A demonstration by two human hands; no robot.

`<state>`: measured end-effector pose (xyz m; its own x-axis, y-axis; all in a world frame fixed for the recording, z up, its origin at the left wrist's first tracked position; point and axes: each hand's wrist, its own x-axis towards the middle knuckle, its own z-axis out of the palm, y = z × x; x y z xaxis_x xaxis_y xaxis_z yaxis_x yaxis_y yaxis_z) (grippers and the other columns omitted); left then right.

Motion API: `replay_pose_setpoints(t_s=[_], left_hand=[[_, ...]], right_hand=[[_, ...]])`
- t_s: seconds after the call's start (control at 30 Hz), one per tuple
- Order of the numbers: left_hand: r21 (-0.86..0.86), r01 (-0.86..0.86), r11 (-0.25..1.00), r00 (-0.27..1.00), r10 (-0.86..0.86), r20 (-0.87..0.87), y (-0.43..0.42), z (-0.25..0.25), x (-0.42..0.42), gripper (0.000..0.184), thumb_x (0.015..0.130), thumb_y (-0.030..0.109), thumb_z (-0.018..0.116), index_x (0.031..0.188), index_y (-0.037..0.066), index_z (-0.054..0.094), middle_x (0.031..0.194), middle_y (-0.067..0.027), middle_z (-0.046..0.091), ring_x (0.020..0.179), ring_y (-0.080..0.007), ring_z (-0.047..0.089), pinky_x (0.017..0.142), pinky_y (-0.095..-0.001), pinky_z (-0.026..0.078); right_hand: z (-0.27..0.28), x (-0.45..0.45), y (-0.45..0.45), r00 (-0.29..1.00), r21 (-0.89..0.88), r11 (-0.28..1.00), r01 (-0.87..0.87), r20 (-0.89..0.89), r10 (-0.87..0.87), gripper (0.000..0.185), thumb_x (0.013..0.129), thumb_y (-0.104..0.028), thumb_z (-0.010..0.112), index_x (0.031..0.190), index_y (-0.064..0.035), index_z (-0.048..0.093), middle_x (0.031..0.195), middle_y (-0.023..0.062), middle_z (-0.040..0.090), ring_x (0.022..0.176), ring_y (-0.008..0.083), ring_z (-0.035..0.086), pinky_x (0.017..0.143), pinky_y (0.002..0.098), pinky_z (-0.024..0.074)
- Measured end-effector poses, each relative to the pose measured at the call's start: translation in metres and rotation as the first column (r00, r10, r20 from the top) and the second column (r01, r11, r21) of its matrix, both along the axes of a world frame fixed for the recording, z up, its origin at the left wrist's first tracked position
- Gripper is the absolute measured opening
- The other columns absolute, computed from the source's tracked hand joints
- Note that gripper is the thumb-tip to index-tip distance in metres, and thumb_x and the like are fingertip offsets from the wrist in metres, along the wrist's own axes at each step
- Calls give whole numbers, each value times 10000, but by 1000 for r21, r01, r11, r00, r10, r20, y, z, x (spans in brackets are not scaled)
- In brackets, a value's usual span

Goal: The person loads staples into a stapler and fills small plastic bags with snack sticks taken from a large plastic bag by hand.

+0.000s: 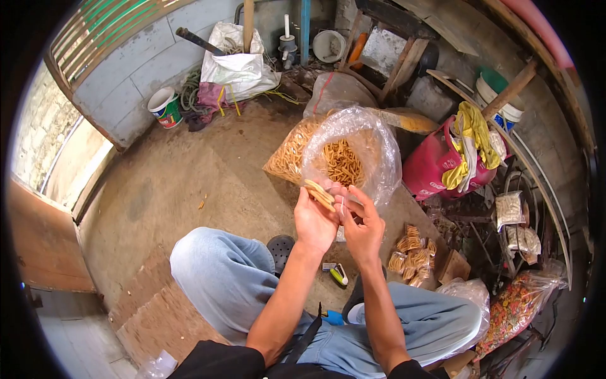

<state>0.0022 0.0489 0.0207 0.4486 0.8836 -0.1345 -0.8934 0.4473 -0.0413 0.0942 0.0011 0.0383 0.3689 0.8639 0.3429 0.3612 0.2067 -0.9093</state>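
In front of me, my left hand (pixel 315 221) is closed around a few long, light-brown snack sticks (pixel 319 194), which lie along its fingers. Close beside it, my right hand (pixel 364 228) has its thumb and fingers pinched on what looks like thin clear plastic, partly hidden by the fingers. Just beyond both hands stands a large clear plastic bag (pixel 382 148) with its mouth open, full of brown snack sticks (pixel 343 161). To the right of my hands, several small bundles of sticks (pixel 413 256) are piled on the floor.
A yellow-green cutter or lighter-like object (pixel 339 274) lies between my feet. At right are a pink container (pixel 426 161) with yellow cloth and a bag of colourful wrapped items (pixel 514 306). A paint bucket (pixel 165 107) and white sack (pixel 232 69) stand by the back wall.
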Motion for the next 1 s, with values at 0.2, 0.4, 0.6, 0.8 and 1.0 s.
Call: replay_pose_setpoints(t_s=[0.2,0.4,0.6,0.8,1.0], left_hand=[[-65,-31,997,989,21,-148,4,2,-1,478,996,480,229,1108,96,489,1012,-104,576,937,-238,565,705,-362,521],[-11,-57,998,995,56,-88,0,5,0,401,1011,394,268,1089,93,521,1051,-68,586,1011,-254,567,915,-419,479],[84,43,996,992,-32,-120,-2,-8,7,394,1003,433,289,1115,110,484,1061,-69,567,995,-245,569,889,-377,490],[80,-36,996,982,49,-181,-7,10,8,410,992,453,328,1035,93,519,1077,-83,579,1021,-246,574,855,-343,510],[50,-130,990,906,139,-399,7,-8,5,424,974,423,425,1160,52,514,1173,-97,571,1079,-214,570,925,-330,495]], right_hand=[[9,9,-3,992,-41,991,-125,-13,125,548,787,58,654,1295,-70,493,1042,107,690,948,172,669,704,259,527],[9,11,-2,989,-28,993,-114,95,116,584,772,50,673,1309,-88,491,1019,119,693,890,165,679,667,261,524],[-6,2,2,987,80,993,85,133,-95,556,753,11,729,1267,-77,536,896,112,714,670,65,626,587,219,500],[-5,0,2,983,29,985,171,58,-172,484,783,-13,716,1236,-57,552,893,124,711,672,64,621,571,223,498],[3,4,2,950,-38,998,50,-307,-59,392,873,-50,629,1251,-33,528,909,122,705,617,51,580,502,203,465]])
